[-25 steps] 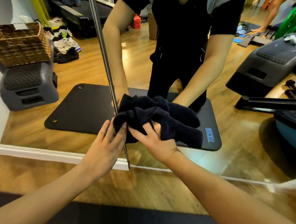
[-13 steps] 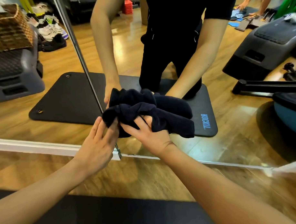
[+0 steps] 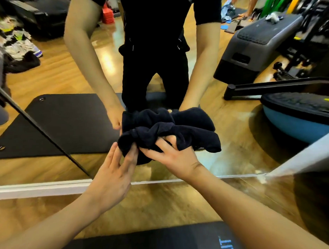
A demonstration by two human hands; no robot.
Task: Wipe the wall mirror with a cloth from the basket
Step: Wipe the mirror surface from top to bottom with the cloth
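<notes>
A bunched dark cloth (image 3: pixel 169 137) is pressed against the lower part of the wall mirror (image 3: pixel 235 140), close above the mirror's bottom edge. The right hand (image 3: pixel 172 157) grasps the cloth from below, fingers curled into its folds. The left hand (image 3: pixel 113 174) lies at the cloth's left end with fingers extended, the fingertips (image 3: pixel 132 149) touching the fabric; no closed grip is evident there.

Edges: a pale strip (image 3: pixel 41 188) runs along the mirror's base where it meets the wooden floor (image 3: pixel 162 204). A dark vertical seam (image 3: pixel 38 125) between mirror panels slants down to the base just left of the left hand. At the right, a pale angled edge (image 3: pixel 301 156) bounds the mirror.

Room: the glass to the left of the cloth and above it is uncovered. A black mat (image 3: pixel 145 242) lies on the floor at the bottom of the view, well apart from the mirror's base, with bare floor between.

The glass reflects the person's arms, a mat, a grey step platform (image 3: pixel 254 46) and a blue balance dome (image 3: pixel 298 123).
</notes>
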